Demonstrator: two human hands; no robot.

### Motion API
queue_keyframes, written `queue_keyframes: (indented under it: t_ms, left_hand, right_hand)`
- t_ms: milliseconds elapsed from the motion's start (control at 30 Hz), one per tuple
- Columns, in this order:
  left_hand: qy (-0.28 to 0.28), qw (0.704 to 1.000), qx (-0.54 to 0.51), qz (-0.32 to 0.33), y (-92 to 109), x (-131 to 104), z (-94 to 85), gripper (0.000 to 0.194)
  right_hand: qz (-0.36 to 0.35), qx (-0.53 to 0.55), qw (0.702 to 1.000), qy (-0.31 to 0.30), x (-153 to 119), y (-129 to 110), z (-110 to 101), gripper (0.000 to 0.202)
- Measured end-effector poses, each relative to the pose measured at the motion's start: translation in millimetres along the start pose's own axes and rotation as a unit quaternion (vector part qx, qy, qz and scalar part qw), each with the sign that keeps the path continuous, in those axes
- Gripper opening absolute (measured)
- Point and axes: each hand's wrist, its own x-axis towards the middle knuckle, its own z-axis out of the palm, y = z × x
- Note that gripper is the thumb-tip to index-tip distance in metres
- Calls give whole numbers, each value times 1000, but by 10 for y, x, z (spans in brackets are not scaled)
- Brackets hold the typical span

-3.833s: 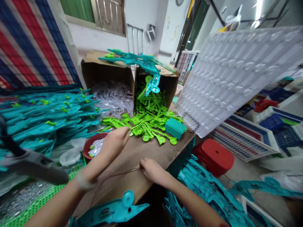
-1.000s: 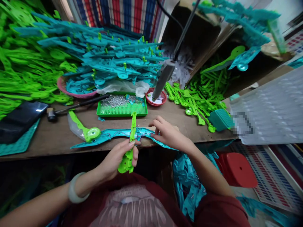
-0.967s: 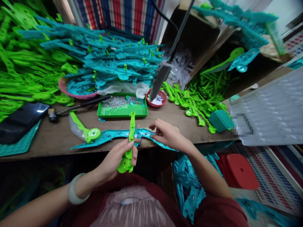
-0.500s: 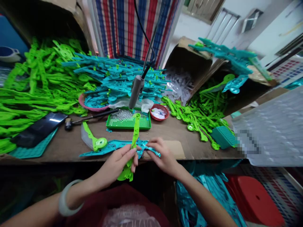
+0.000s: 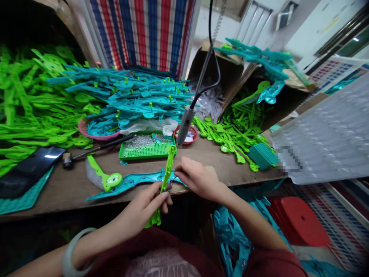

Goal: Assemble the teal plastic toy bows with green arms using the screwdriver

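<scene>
Counter (image 5: 230, 171): brown, matt, wood-like. Front edge: green piece (image 5: 168, 168), smooth plastic, slight sheen; blue piece (image 5: 141, 178), hard plastic, semi-glossy. Behind, green tray (image 5: 147, 156): perforated plastic; metal bits (image 5: 140, 141) in it shiny. Front left corner: black slab (image 5: 33, 163), smooth, glossy; teal mat (image 5: 34, 194) under it, textured. Towards back edge: crumpled bag (image 5: 141, 125), thin translucent plastic; 2 boxes (image 5: 238, 86), matt cardboard. Off right edge: red stool (image 5: 305, 221), smooth plastic, low sheen.
</scene>
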Motion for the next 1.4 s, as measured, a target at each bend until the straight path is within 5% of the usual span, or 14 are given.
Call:
queue_keyframes:
  t_ms: [167, 333, 433, 567, 700, 833, 1000, 1100, 1267, 1400]
  left_hand:
    - [-31, 999, -19, -32, -23, 36, -10, 36]
    - [30, 999, 21, -4, -36, 60, -53, 31]
    - [60, 991, 115, 34, -21, 77, -55, 25]
    - [34, 984, 168, 46, 4, 103, -43, 23]
    - [20, 992, 123, 25, 5, 109, -53, 42]
    - [61, 980, 177, 67, -72, 127, -80, 38]
    - [81, 956, 260, 108, -197, 187, -73, 39]
    - [94, 970, 200, 100, -166, 206, -79, 34]
    - [100, 993, -66, 18, -20, 190, -150, 48]
    - [94, 982, -162, -11, 29, 168, -155, 52]
  right_hand:
    - [13, 69, 996, -50, 1, -9, -195, 11]
    - [39, 31, 989, -143, -45, 1, -312, 16]
    - [34, 0, 994, -105, -18, -26, -308, 18]
    - [13, -7, 997, -73, 45, -76, -296, 13]
    - [78, 5, 996, -51, 31, -106, -310, 8]
    - [115, 113, 981, -108, 5, -109, -318, 9]
    - [149, 18, 986, -71, 50, -123, -245, 10]
    - [174, 64, 980, -75, 42, -131, -255, 10]
    - [228, 64, 968, -80, -123, -55, -242, 18]
    - [163, -6, 978, -129, -212, 2, -139, 43]
